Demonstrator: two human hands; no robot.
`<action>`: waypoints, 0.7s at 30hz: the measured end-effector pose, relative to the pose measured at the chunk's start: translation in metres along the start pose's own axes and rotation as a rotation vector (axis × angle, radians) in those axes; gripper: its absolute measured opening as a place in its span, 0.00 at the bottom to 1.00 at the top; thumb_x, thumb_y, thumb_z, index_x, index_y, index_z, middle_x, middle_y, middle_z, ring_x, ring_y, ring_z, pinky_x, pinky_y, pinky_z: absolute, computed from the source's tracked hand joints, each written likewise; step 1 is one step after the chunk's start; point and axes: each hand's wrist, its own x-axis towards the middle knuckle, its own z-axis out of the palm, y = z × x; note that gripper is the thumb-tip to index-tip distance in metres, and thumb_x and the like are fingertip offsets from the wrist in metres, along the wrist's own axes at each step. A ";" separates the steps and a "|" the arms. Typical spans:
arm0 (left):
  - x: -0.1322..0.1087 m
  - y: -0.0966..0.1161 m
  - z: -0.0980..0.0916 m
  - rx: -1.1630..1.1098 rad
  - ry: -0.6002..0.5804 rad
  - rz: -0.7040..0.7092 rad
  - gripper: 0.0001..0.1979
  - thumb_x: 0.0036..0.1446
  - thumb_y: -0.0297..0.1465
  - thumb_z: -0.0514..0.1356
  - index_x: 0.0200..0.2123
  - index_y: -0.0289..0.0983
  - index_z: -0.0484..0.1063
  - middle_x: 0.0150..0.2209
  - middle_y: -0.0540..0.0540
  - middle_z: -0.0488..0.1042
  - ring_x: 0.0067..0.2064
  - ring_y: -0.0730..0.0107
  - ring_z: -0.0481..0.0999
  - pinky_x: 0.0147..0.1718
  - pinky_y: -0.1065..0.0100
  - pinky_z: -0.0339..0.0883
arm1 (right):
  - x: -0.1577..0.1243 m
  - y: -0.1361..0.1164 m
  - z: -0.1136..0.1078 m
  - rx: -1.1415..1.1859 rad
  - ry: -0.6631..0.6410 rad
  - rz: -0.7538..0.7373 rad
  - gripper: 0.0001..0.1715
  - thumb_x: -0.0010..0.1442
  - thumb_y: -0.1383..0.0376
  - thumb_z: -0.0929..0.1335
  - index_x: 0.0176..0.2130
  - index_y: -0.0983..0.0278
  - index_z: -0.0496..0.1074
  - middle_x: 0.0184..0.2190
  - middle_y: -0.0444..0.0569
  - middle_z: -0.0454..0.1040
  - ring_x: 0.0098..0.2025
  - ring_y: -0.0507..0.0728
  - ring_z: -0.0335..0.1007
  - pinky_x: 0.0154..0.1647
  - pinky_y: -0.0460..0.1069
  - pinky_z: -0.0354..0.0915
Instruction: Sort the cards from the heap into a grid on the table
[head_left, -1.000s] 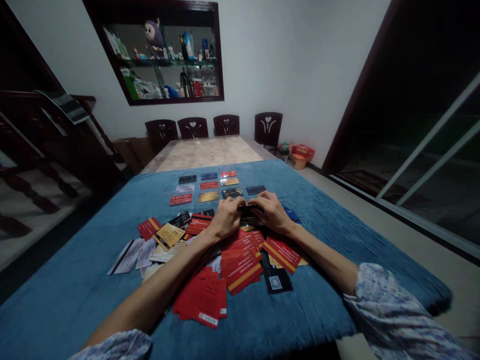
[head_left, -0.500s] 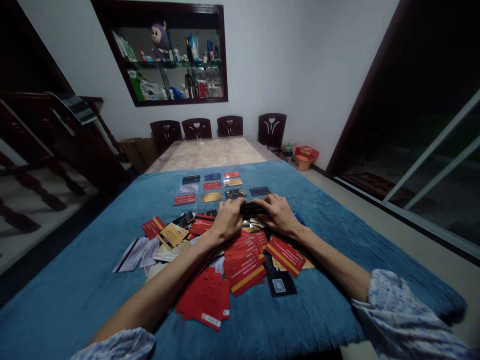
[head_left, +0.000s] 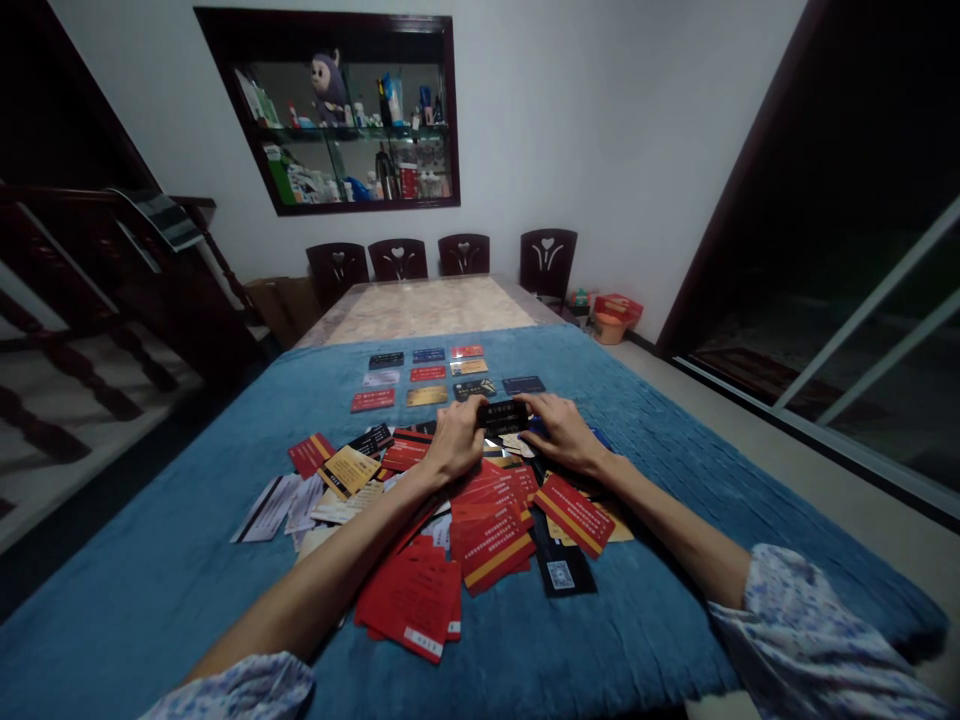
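Observation:
Between my two hands a black card (head_left: 503,416) with pale print is held up by its side edges, tilted so its face shows. My left hand (head_left: 459,437) pinches the left edge, and my right hand (head_left: 561,430) pinches the right edge. Below them lies a loose heap of cards: red cards (head_left: 487,535), a gold card (head_left: 349,470), white cards (head_left: 268,507) and a black card with a QR code (head_left: 564,568). Just beyond my hands, several cards lie spaced in rows, among them a gold card (head_left: 427,396) and a dark blue card (head_left: 524,385).
A blue cloth (head_left: 187,520) covers the near part of the table; the far tabletop (head_left: 427,305) is bare marble-patterned. Dark chairs (head_left: 548,262) stand at the far end. A wall cabinet (head_left: 367,209) holds a plush toy and bottles. An orange bucket (head_left: 608,327) sits on the floor.
The black card between my hands has tipped so that its printed face shows more plainly. My right hand has shifted slightly to the right. The view has moved a little.

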 end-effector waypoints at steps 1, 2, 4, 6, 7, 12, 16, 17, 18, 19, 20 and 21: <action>0.000 0.000 0.000 -0.002 -0.001 -0.001 0.21 0.54 0.22 0.56 0.52 0.38 0.66 0.45 0.42 0.75 0.48 0.54 0.72 0.48 0.54 0.62 | 0.000 0.000 0.001 0.002 0.006 0.005 0.31 0.59 0.63 0.68 0.60 0.62 0.64 0.46 0.55 0.74 0.48 0.63 0.67 0.48 0.56 0.60; 0.000 -0.001 0.001 -0.002 -0.002 -0.004 0.21 0.54 0.22 0.56 0.52 0.37 0.66 0.45 0.42 0.75 0.49 0.54 0.72 0.48 0.54 0.62 | 0.000 0.000 0.001 0.000 0.012 0.007 0.31 0.59 0.63 0.68 0.60 0.63 0.64 0.45 0.55 0.74 0.48 0.63 0.68 0.47 0.56 0.60; 0.000 -0.001 0.001 0.001 -0.002 -0.008 0.21 0.54 0.22 0.56 0.52 0.37 0.65 0.46 0.41 0.75 0.49 0.54 0.71 0.49 0.54 0.62 | 0.001 -0.001 0.001 -0.007 0.020 -0.002 0.31 0.58 0.64 0.69 0.60 0.64 0.63 0.45 0.56 0.74 0.47 0.64 0.67 0.47 0.56 0.61; 0.000 -0.002 0.002 0.005 0.001 -0.010 0.21 0.54 0.22 0.56 0.53 0.36 0.65 0.46 0.40 0.75 0.49 0.54 0.71 0.49 0.53 0.61 | 0.001 -0.001 0.001 -0.018 0.025 -0.016 0.32 0.59 0.64 0.69 0.61 0.64 0.63 0.46 0.57 0.73 0.48 0.64 0.67 0.46 0.56 0.61; 0.000 -0.002 0.003 0.008 0.001 -0.010 0.21 0.54 0.22 0.56 0.53 0.36 0.65 0.46 0.40 0.75 0.49 0.54 0.71 0.49 0.53 0.61 | 0.001 -0.002 0.000 -0.028 0.027 -0.021 0.32 0.59 0.64 0.68 0.61 0.64 0.63 0.46 0.57 0.73 0.48 0.64 0.67 0.46 0.56 0.61; -0.001 -0.002 0.003 0.007 -0.001 0.013 0.24 0.54 0.24 0.58 0.55 0.36 0.64 0.50 0.39 0.75 0.51 0.53 0.70 0.49 0.53 0.61 | 0.002 -0.002 0.000 -0.129 0.053 -0.023 0.30 0.59 0.64 0.69 0.60 0.66 0.64 0.46 0.58 0.73 0.48 0.65 0.66 0.46 0.57 0.61; -0.001 0.002 -0.002 0.020 -0.006 0.029 0.27 0.53 0.25 0.60 0.58 0.35 0.63 0.53 0.37 0.73 0.54 0.50 0.68 0.51 0.51 0.60 | 0.002 -0.001 0.001 -0.152 0.062 -0.042 0.30 0.60 0.62 0.68 0.60 0.66 0.64 0.46 0.59 0.73 0.47 0.65 0.66 0.46 0.57 0.61; -0.001 0.003 -0.003 0.027 -0.009 0.032 0.28 0.53 0.26 0.60 0.59 0.35 0.62 0.54 0.37 0.73 0.54 0.50 0.68 0.51 0.51 0.60 | 0.002 0.000 0.001 -0.150 0.060 -0.044 0.30 0.61 0.62 0.68 0.61 0.66 0.64 0.46 0.60 0.73 0.48 0.66 0.66 0.46 0.58 0.61; 0.000 0.003 -0.004 0.035 -0.014 0.037 0.29 0.53 0.26 0.60 0.59 0.35 0.62 0.54 0.36 0.72 0.54 0.50 0.67 0.51 0.50 0.60 | 0.002 0.000 0.001 -0.146 0.056 -0.043 0.31 0.61 0.62 0.67 0.61 0.66 0.63 0.47 0.60 0.73 0.48 0.66 0.65 0.46 0.58 0.61; 0.000 0.003 -0.004 0.045 -0.021 0.043 0.30 0.53 0.26 0.60 0.60 0.34 0.61 0.54 0.35 0.72 0.55 0.49 0.67 0.51 0.50 0.60 | 0.002 0.000 0.001 -0.141 0.051 -0.041 0.31 0.61 0.62 0.67 0.61 0.66 0.63 0.47 0.60 0.73 0.48 0.66 0.65 0.46 0.58 0.61; 0.000 0.003 -0.005 0.054 -0.030 0.049 0.30 0.53 0.26 0.60 0.60 0.34 0.61 0.54 0.35 0.72 0.55 0.50 0.67 0.52 0.51 0.61 | 0.002 0.000 0.000 -0.135 0.046 -0.039 0.31 0.61 0.61 0.67 0.62 0.66 0.63 0.47 0.60 0.73 0.48 0.66 0.65 0.46 0.58 0.61; 0.000 0.002 -0.005 0.061 -0.039 0.055 0.30 0.53 0.26 0.60 0.60 0.34 0.61 0.54 0.35 0.72 0.55 0.50 0.67 0.51 0.51 0.61 | 0.002 0.001 0.000 -0.128 0.041 -0.040 0.31 0.62 0.61 0.67 0.62 0.66 0.63 0.47 0.60 0.73 0.48 0.66 0.65 0.46 0.58 0.61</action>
